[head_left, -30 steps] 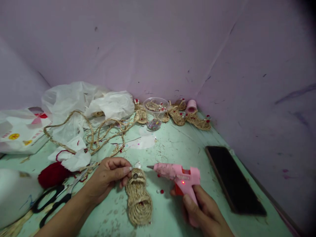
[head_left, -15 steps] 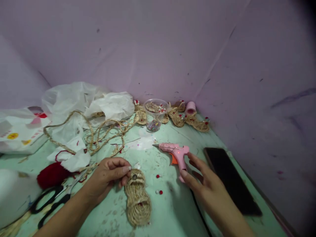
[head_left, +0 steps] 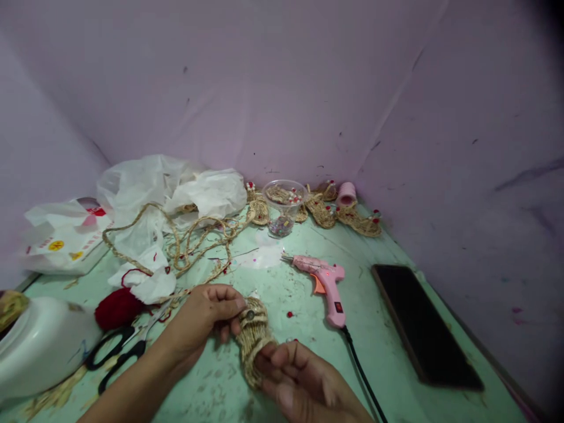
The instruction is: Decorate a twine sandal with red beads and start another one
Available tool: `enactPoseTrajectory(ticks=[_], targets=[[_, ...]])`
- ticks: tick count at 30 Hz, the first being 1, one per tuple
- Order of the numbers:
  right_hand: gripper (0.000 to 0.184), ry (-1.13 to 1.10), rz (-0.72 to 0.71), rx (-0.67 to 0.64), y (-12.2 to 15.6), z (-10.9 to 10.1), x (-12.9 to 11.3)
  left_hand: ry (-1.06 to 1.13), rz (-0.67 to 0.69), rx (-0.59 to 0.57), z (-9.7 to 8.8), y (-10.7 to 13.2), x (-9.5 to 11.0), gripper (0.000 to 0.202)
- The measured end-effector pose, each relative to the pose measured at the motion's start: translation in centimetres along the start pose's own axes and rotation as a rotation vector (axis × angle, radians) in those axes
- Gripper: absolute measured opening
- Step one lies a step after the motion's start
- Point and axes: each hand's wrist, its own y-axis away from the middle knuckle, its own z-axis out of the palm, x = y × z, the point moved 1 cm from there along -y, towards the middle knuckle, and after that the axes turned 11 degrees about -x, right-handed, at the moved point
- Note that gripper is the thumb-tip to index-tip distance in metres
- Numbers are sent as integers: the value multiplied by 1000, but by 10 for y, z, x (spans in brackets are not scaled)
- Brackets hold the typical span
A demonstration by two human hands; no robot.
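Note:
A small slipper-shaped piece of braided straw (head_left: 252,336) stands out over the green tabletop in front of me, with a round dark stud near its far end. My left hand (head_left: 210,317) pinches its far left edge between thumb and fingers. Around the near end, the fingers of my right hand (head_left: 308,376) are closed on the straw and hide part of it. A pink hot glue gun (head_left: 321,275) lies on its side beyond my right hand, its orange trigger and a small red light showing. Close by is a red bead (head_left: 289,314).
Black-handled scissors (head_left: 115,352), a red yarn ball (head_left: 118,308) and a white container (head_left: 48,346) sit at left. Behind are braided straw cord (head_left: 178,247), plastic bags (head_left: 211,191), a clear cup (head_left: 282,217) and more straw slippers (head_left: 321,212). A phone (head_left: 425,323) lies at right.
My right hand has left the glue gun, which now rests on the table, and has come left to grip the slipper's near end. My left hand stays at the far end. The view has shifted slightly.

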Motion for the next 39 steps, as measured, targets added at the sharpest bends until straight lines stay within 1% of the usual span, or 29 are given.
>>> enactPoseTrajectory(ticks=[2,4,7,9,10,12,15,18,21,24,26,29,33,39], targets=[[44,56,-130,23,-1,4,-4,98,19,-3,2,2,1,19],[42,91,-201,57,-2,5,-7,186,57,-17,6,3,-3,18],[34,83,-215,93,-5,2,-8,243,91,-88,14,1,-13,19],[30,64,-222,126,-7,-3,-6,212,81,-134,19,-1,-19,21],[28,59,-229,145,-7,-6,-5,177,77,-139,22,-1,-20,21],[26,58,-239,171,-8,-8,-3,79,80,-108,24,1,-19,22],[26,110,-247,179,-9,-8,2,-119,94,-21,25,8,-8,21],[31,221,-249,198,-10,-5,6,-312,104,21,24,16,4,18],[36,233,-253,183,-11,-3,8,-484,140,92,23,22,13,14],[36,215,-261,168,-11,-2,6,-664,182,173,22,25,18,10],[35,230,-273,174,-11,-1,4,-752,198,197,22,27,20,9],[36,264,-293,188,-9,2,3,-832,211,193,23,29,20,11],[34,334,-325,229,-6,4,3,-897,265,190,25,30,14,11],[34,466,-274,267,-1,3,6,-954,382,201,26,31,10,13]])
